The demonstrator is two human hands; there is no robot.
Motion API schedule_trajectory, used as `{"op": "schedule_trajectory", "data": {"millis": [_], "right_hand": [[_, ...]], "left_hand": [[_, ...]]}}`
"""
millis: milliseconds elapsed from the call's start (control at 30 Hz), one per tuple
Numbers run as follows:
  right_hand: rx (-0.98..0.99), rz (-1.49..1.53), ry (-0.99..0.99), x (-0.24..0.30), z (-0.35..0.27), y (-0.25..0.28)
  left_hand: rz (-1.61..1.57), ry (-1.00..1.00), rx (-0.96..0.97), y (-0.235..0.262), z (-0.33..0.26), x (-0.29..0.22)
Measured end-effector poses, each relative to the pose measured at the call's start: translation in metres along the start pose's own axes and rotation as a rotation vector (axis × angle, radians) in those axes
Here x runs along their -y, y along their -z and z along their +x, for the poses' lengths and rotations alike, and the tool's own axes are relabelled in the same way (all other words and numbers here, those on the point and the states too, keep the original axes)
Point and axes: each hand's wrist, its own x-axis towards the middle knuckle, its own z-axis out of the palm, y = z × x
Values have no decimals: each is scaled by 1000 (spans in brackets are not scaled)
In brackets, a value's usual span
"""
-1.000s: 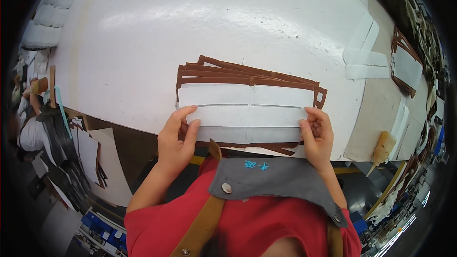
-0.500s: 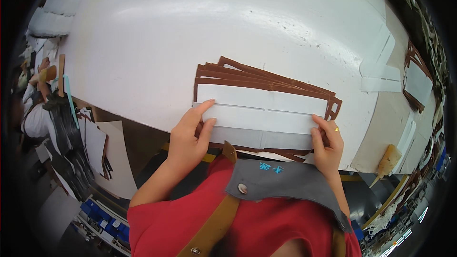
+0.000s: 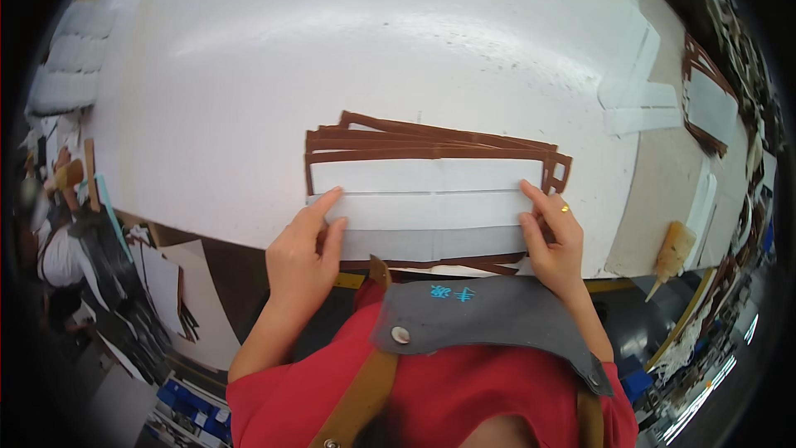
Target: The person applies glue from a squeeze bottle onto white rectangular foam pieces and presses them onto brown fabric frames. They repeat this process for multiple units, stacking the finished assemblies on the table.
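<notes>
2 blue characters (image 3: 448, 292) — side by side — stand near the upper edge of the grey apron (image 3: 489, 319).

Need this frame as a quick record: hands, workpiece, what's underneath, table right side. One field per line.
left hand: thumb and index finger at the left end of the middle white strip; firm pinch or light touch unclear
right hand: thumb and index finger at the strip's right end; gold-coloured ring worn
workpiece: middle white strip, below another white band
underneath: brown-edged pieces, overlapping and fanned
table right side: yellowish squeeze bottle, nozzle toward the person; loose white strips
</notes>
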Motion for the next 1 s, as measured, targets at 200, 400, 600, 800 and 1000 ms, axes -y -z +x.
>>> {"op": "schedule_trajectory", "data": {"millis": [200,400,600,800,1000], "right_hand": [[11,17,18,-3,0,1],[-10,-267,55,4,3,4],[-86,-324,397,14,33,3],[261,-585,450,15,31,-21],[18,-462,435,9,51,-12]], "left_hand": [[67,-10,-30,-2,0,3],[165,-110,-62,-2,2,6],[168,-478,-44,-7,18,-12],[187,-565,203,-24,20,-11],[169,-596,118,-21,20,-5]]}}
